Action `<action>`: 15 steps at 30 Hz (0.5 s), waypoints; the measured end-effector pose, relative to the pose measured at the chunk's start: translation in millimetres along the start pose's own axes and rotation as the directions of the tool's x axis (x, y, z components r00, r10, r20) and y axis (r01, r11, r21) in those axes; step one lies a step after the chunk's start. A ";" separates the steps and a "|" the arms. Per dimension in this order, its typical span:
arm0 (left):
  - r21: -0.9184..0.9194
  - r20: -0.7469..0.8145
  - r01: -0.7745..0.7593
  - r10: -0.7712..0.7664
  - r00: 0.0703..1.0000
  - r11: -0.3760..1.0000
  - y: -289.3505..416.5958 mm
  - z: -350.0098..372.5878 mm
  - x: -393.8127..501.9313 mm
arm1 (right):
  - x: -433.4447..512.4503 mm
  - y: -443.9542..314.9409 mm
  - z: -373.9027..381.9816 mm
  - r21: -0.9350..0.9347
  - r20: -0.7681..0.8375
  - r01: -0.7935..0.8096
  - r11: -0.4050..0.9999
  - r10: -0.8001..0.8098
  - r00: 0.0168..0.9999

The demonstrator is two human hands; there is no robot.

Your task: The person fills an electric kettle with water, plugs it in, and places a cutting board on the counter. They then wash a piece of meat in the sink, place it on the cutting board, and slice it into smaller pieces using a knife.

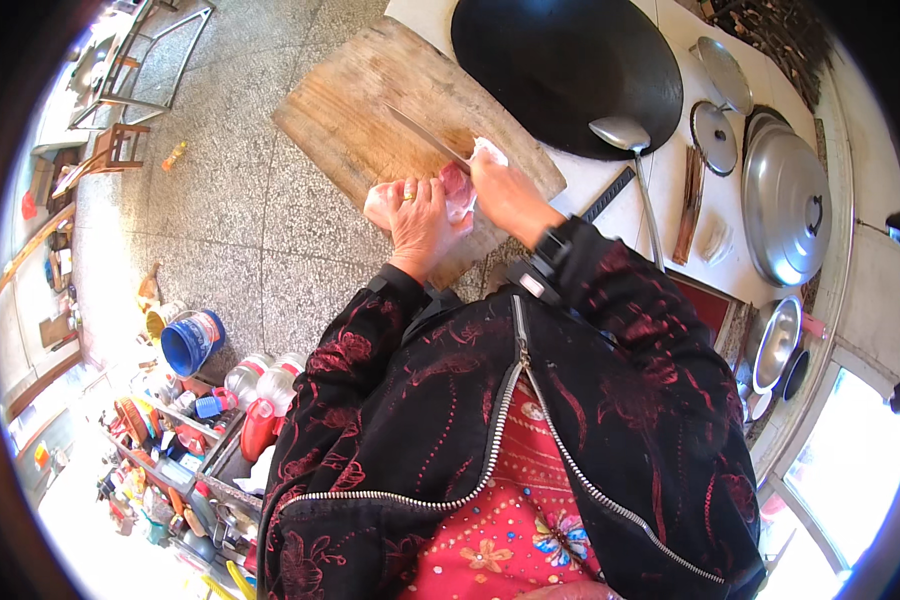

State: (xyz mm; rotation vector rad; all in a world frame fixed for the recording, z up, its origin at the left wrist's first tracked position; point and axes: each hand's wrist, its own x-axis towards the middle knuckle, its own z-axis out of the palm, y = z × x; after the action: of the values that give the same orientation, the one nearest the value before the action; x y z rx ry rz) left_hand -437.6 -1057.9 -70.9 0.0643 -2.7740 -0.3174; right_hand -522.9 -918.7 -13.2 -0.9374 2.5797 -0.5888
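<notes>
A piece of raw meat [457, 187] with pale fat or skin lies at the near edge of a worn wooden cutting board [360, 97]. My left hand [418, 217], a ring on one finger, presses down on the meat and hides much of it. In my right hand [506, 195] is a knife [426, 136], its blade pointing away to the upper left across the board. The blade's base is right beside the meat; whether it cuts into it I cannot tell. A whitish scrap [490, 150] shows by my right fingers.
Right of the board, a large black wok [570, 67] is set in a white-tiled counter [709, 289]. A metal ladle [621, 133] rests on its rim. Beyond are a small lid [714, 139] and a big aluminium lid [784, 202]. A blue bucket [187, 346] stands at left.
</notes>
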 end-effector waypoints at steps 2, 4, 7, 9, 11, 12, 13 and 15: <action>-0.017 0.019 0.017 -0.017 1.000 1.000 0.1 -1.4 -0.4 | -22.4 7.7 -10.7 -0.068 0.149 -0.083 0.994 0.093 0.984; -0.022 0.040 0.011 -0.011 0.999 1.000 -0.1 -1.8 -1.1 | -39.6 14.2 -9.9 -0.041 0.143 -0.116 0.992 0.121 0.982; -0.034 0.028 0.017 -0.016 0.999 0.999 -0.8 -1.4 -0.7 | -29.8 20.8 8.6 -0.056 0.112 -0.109 0.992 0.115 0.987; -0.033 0.013 0.026 -0.025 1.000 0.999 -1.1 -0.8 -0.9 | -2.9 23.0 25.4 -0.050 0.056 -0.083 0.995 0.086 0.995; -0.026 0.012 0.026 -0.026 1.000 0.999 -1.4 -0.6 -1.0 | 18.0 23.2 37.9 -0.029 -0.029 -0.073 0.997 0.072 0.997; -0.035 0.006 0.023 -0.023 1.000 0.999 -1.5 -0.6 -0.9 | 24.1 24.3 40.7 -0.024 -0.002 -0.127 0.992 0.127 0.992; -0.025 -0.005 0.016 -0.016 1.000 1.000 -2.4 -0.3 0.5 | 28.6 27.3 39.9 0.009 -0.052 -0.089 0.996 0.090 0.995; -0.048 0.010 0.013 -0.012 1.000 0.999 -2.7 -0.5 1.1 | 22.5 33.6 34.7 0.048 -0.039 -0.101 0.994 0.103 0.994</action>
State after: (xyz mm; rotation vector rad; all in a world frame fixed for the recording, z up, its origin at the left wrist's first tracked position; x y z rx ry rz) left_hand -438.5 -1060.8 -70.7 0.0684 -2.7748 -0.3887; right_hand -541.8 -919.4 -63.0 -0.7810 2.6211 -0.6422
